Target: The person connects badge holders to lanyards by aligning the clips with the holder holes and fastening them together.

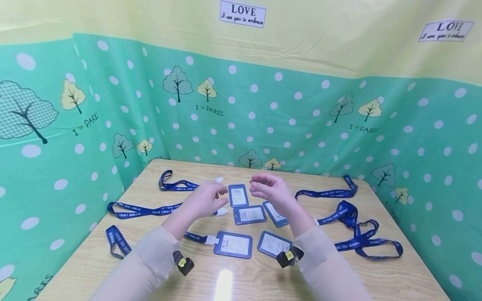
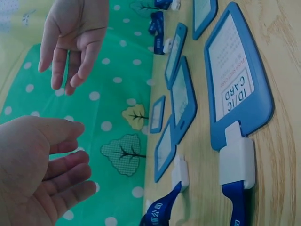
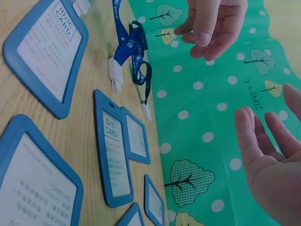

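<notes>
My left hand (image 1: 201,202) hovers above the left-middle of the table, its fingers loosely bent around nothing. Opposite it, my right hand (image 1: 274,193) is also raised and holds nothing. Below and between them lie several blue ID card holders: an upright one (image 1: 238,195) at the back, a sideways one (image 1: 250,215) in front of it, and a tilted one (image 1: 276,218) partly behind my right arm. Closer to me, a card holder (image 1: 233,245) is joined to a lanyard by a white clip (image 1: 211,240). Another card holder (image 1: 274,242) lies beside it, partly covered by the right wrist strap.
Blue lanyards lie on both sides of the wooden table (image 1: 226,288): a back left one (image 1: 177,184), a looped one (image 1: 143,210), a front left one (image 1: 117,241), a back right one (image 1: 331,193) and a bunched pile (image 1: 350,215). A patterned green curtain (image 1: 263,113) hangs behind.
</notes>
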`<state>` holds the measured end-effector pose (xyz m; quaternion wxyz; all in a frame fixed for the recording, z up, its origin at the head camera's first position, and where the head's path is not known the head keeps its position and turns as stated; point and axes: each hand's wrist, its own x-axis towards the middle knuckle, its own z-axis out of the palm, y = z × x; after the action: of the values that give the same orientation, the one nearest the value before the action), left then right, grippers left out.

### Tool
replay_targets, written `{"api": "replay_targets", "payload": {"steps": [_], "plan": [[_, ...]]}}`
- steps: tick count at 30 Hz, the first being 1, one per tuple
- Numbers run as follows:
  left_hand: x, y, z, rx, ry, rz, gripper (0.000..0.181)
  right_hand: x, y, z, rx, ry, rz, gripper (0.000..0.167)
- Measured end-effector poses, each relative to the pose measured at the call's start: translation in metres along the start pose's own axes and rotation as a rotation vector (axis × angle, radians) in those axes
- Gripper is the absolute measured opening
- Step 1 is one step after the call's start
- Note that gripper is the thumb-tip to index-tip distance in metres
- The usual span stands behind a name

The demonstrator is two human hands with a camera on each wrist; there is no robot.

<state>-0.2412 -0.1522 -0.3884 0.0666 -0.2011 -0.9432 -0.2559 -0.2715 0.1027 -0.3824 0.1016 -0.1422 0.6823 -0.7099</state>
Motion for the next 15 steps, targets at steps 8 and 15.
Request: {"api": "replay_targets", "payload": {"steps": [8,15], "plan": [[0.006,-0.009,0.014,0.021,-0.106,-0.044,0.027,0.004,0.012,0.001,-0.008,-0.01,0.044,0.043],[0.007,-0.019,0.027,0.081,-0.191,-0.104,0.031,0.007,0.025,0.002,-0.093,-0.06,0.113,0.047]]}}
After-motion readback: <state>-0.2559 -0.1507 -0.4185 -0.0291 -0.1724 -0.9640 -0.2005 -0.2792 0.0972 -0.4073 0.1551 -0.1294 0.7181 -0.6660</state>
